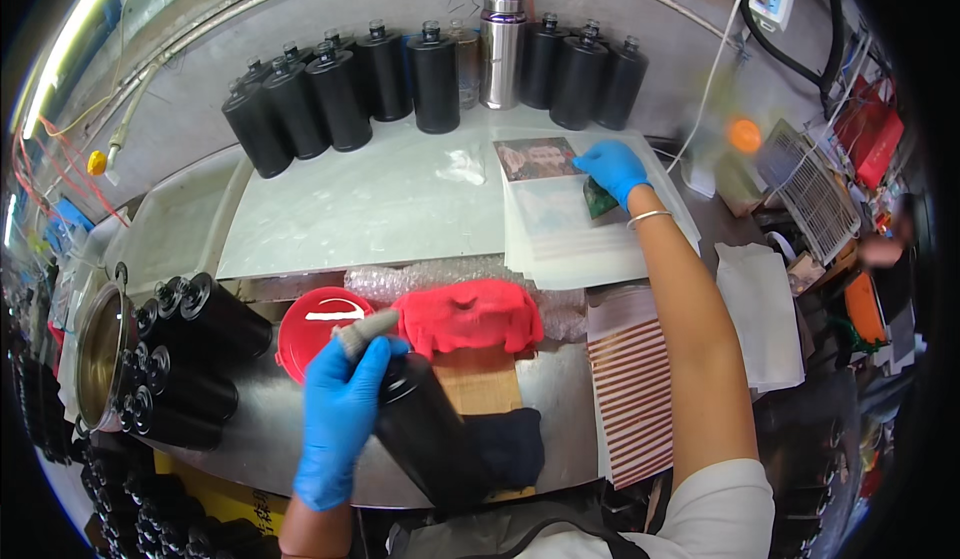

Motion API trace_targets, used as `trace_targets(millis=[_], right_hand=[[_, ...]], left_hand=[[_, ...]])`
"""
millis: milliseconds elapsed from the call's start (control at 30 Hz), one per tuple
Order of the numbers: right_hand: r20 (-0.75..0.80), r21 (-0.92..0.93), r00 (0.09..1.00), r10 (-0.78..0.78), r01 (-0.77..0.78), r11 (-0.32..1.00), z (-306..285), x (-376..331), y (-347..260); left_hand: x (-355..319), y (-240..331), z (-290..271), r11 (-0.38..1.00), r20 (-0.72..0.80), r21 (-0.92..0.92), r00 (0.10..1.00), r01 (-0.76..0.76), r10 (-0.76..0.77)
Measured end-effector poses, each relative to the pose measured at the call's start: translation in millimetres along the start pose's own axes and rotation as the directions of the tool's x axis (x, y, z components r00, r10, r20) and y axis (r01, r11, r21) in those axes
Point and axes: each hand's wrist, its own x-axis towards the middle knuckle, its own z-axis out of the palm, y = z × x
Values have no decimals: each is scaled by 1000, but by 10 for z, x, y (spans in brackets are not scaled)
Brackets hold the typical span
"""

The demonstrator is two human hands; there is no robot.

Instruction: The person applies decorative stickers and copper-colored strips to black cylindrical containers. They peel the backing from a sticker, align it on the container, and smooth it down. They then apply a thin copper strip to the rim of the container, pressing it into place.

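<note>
My left hand [343, 414], in a blue glove, is closed at the neck end of a matt black bottle [430, 439]. The bottle leans over the table's near edge, its base toward me. A short grey piece with a ribbed, cloth-like band [366, 331] sticks out between thumb and fingers; its kind is unclear. Farther off on the right, my gloved right hand [614, 169] pinches the edge of a dark green printed sheet [599, 199]. That sheet lies over a stack of pale sheets [560, 244], beside a dark printed sheet [535, 158].
Black bottles [437, 84] and a steel flask [502, 54] line the wall. More black bottles [225, 314] lie at the left by a metal pot [98, 359]. A red tub [318, 324], red cloth [470, 317], bubble wrap [400, 282] and striped sheets [632, 389] surround the middle.
</note>
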Motion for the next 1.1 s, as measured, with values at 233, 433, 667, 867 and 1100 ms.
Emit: trace_targets(millis=[233,433,667,867,1100], right_hand=[[26,-190,841,-541,535,823,162,229,96],[76,-292,949,-304,313,904,124,593,147],[207,238,925,-320,269,933,69,1131,209],[286,227,862,-419,364,903,13,1163,122],[435,115,802,-409,401,909,-47,1177,-98]], left_hand=[[-157,-801,435,968,174,-143,957,-207,230],[-26,-854,424,999,201,-30,979,-22,27],[30,-844,347,995,194,-72,978,-63,76],[48,-833,351,991,219,-126,973,-54,80],[42,-829,340,996,226,-60,971,-64,76]])
